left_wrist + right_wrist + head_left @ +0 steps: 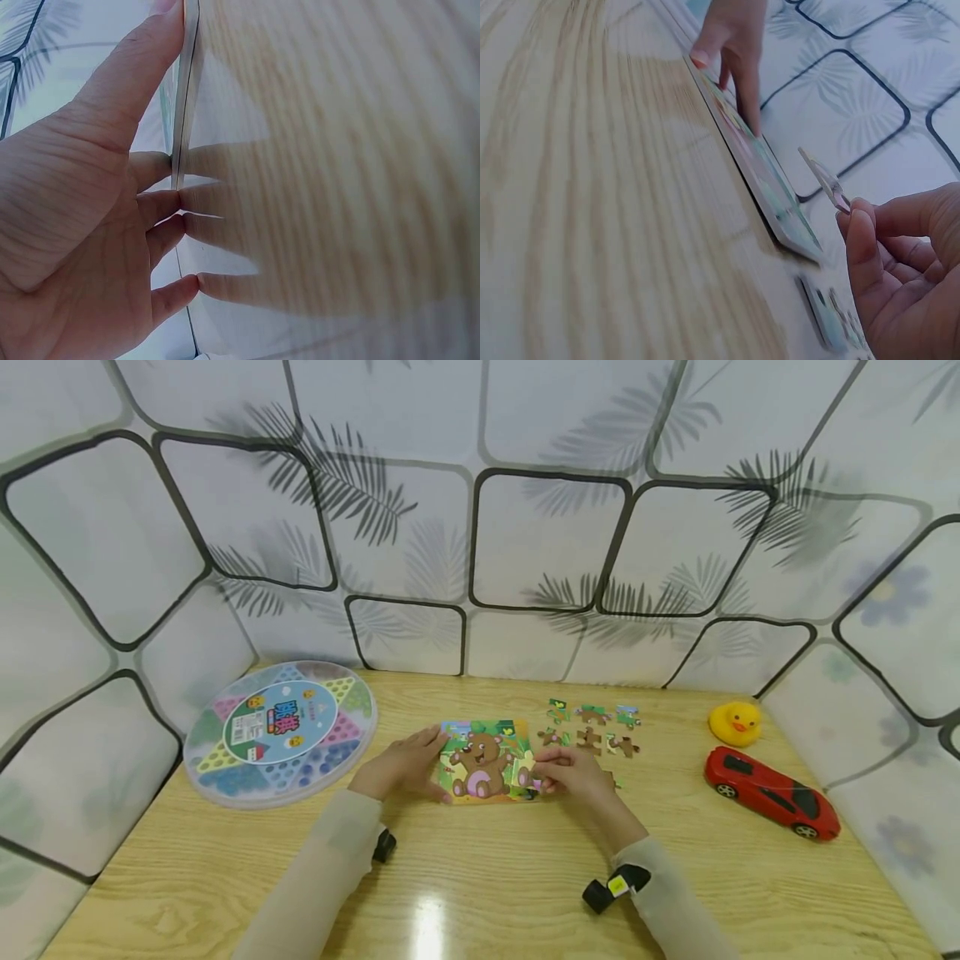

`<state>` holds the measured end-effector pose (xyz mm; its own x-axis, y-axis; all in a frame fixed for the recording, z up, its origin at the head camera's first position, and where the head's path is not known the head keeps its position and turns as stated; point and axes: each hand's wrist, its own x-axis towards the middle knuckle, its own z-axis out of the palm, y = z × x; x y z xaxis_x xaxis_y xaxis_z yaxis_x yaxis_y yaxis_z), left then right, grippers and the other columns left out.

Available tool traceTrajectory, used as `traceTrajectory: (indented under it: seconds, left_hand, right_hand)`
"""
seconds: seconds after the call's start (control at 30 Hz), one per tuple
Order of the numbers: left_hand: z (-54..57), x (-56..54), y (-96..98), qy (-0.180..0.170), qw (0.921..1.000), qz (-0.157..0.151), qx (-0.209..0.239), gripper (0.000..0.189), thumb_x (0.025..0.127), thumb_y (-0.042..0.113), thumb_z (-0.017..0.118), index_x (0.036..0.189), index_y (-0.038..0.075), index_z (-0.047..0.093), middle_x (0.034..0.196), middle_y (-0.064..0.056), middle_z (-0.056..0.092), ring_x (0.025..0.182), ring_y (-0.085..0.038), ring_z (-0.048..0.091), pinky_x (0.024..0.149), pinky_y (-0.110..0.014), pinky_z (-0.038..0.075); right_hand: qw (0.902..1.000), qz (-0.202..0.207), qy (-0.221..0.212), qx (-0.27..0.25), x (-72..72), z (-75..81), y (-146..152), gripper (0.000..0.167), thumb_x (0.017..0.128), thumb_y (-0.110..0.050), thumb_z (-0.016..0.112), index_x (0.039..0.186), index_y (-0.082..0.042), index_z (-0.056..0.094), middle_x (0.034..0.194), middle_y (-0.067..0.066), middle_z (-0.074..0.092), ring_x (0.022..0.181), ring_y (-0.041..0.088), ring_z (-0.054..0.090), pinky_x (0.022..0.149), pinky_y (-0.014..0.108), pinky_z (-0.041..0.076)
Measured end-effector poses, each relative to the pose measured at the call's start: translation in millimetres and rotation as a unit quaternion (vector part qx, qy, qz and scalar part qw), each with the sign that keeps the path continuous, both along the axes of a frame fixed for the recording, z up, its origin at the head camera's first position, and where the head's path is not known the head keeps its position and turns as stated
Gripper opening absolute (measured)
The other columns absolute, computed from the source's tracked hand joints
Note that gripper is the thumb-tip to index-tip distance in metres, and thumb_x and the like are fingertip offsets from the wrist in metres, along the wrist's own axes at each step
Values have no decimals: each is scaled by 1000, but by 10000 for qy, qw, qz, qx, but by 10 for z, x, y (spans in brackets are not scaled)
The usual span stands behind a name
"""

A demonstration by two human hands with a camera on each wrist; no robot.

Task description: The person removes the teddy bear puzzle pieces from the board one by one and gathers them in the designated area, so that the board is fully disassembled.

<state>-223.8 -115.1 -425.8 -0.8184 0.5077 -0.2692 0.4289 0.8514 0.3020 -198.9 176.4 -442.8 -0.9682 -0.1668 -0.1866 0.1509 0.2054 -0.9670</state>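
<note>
A jigsaw puzzle board (476,739) with a brown bear picture lies flat on the table. My left hand (408,766) rests at its left side, thumb on the near left corner; in the left wrist view the fingers (161,199) are spread and fairly straight, with fingertips at the table. Over the board's right part, my right hand (581,774) pinches a puzzle piece (826,180) between thumb and index finger. In the right wrist view that piece is tilted and held above the board. Several loose puzzle pieces (592,716) lie beyond the right hand.
A round Chinese checkers set (281,727) in clear plastic lies at the left. On the right are a yellow rubber duck (735,724) and a red toy car (772,795). Patterned fabric walls (547,543) enclose the back and sides of the wooden table (480,877).
</note>
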Motion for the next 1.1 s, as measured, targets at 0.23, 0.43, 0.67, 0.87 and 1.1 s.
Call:
traceTrajectory:
  seconds: [0.23,0.43,0.67,0.87,1.1]
  left_hand:
    - [-25,-4,-43,-41,10000,77,35,110,72,56,73,151,3,17,157,-17,8,143,-34,12,109,-58,20]
    - [-71,-31,-48,41,10000,-32,33,111,72,61,70,151,4,16,157,-16,8,143,-33,12,109,-58,21]
    - [-48,-16,-25,25,9999,-100,132,113,71,63,70,151,4,18,157,-17,11,143,-33,13,109,-57,20]
    - [-55,-30,-19,-11,10000,-36,81,110,73,60,71,152,6,16,157,-15,9,144,-32,12,110,-57,19]
    - [-77,-46,-14,28,10000,-40,7,109,73,59,71,152,6,16,157,-15,9,143,-33,13,109,-56,21]
  right_hand:
    - [9994,-296,126,100,63,36,348,26,91,-6,62,109,11,58,80,1,65,61,8,58,59,21,52]
    - [9970,-704,115,286,100,32,691,26,93,-5,59,111,13,57,80,-2,66,59,6,58,58,21,52]
    - [9926,-1130,30,438,124,13,1068,28,93,-6,59,113,13,56,77,-6,65,60,6,59,58,21,53]
    - [9884,-1330,-91,732,147,6,1275,28,94,-8,58,113,11,56,75,-7,63,60,5,58,57,21,52]
    - [9853,-1580,-248,600,148,-29,1411,26,93,-7,59,111,11,58,74,-7,64,59,5,59,57,21,53]
